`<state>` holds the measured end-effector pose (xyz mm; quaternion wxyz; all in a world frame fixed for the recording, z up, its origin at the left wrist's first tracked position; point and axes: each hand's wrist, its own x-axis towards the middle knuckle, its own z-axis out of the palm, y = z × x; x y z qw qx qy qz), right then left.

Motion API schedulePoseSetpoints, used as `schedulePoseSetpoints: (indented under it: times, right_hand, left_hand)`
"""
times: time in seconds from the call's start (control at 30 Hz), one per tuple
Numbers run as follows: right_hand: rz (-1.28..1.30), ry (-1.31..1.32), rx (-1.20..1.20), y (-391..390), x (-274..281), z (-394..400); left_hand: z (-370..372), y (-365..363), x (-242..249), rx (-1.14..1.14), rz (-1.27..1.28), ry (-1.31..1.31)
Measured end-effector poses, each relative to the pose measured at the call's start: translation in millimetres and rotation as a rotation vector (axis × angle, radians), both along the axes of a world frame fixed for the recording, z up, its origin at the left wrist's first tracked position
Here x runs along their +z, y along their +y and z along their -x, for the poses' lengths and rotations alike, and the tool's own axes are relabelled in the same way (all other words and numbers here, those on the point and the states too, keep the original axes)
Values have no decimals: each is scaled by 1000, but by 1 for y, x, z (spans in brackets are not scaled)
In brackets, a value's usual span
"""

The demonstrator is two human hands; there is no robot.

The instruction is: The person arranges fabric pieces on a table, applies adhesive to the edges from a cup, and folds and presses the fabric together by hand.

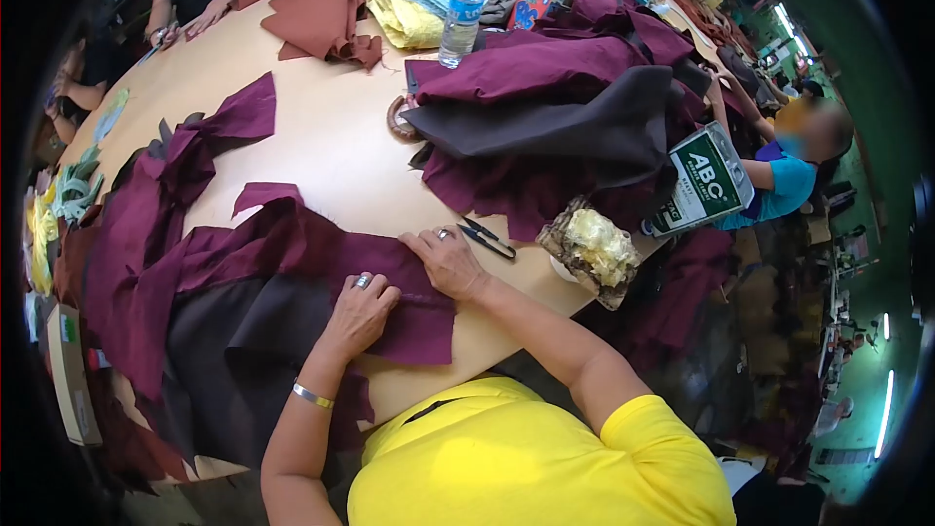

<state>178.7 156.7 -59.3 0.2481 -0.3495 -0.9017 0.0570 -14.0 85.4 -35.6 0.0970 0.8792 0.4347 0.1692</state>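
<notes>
My left hand (358, 314), with a ring and a wrist bracelet, rests on a maroon cloth piece (414, 333) near the table's front edge. Its fingers are slightly bent and apart on the cloth. My right hand (448, 263), also ringed, lies over the cloth's upper right edge, its fingers stretched out. A seam or fold line crosses the maroon piece between the hands. Leftward the maroon fabric joins a dark grey cloth (239, 331) that drapes over the table edge. Just beyond my right hand lie small black thread snips (487, 239).
A heap of maroon and dark grey cloth (545, 127) covers the right side. Nearby stand a water bottle (461, 27), a crumpled yellowish lump (594, 248) and an ABC-labelled container (703, 183). Rust-coloured cloth (321, 19) lies at the back. Other people work at the table's far left and right.
</notes>
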Motion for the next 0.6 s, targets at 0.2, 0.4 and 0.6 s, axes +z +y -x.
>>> schedulePoseSetpoints:
  times: [0.2,0.4,0.6]
  right_hand:
    - [-35,2,-52,1,-2,7]
    - [-45,3,-52,1,-5,6]
    - [-76,-8,-45,2,-5,6]
  left_hand:
    - [3,1,-1,-26,-33,27]
    - [14,7,-2,-145,-130,135]
    - [20,14,-6,-248,-161,329]
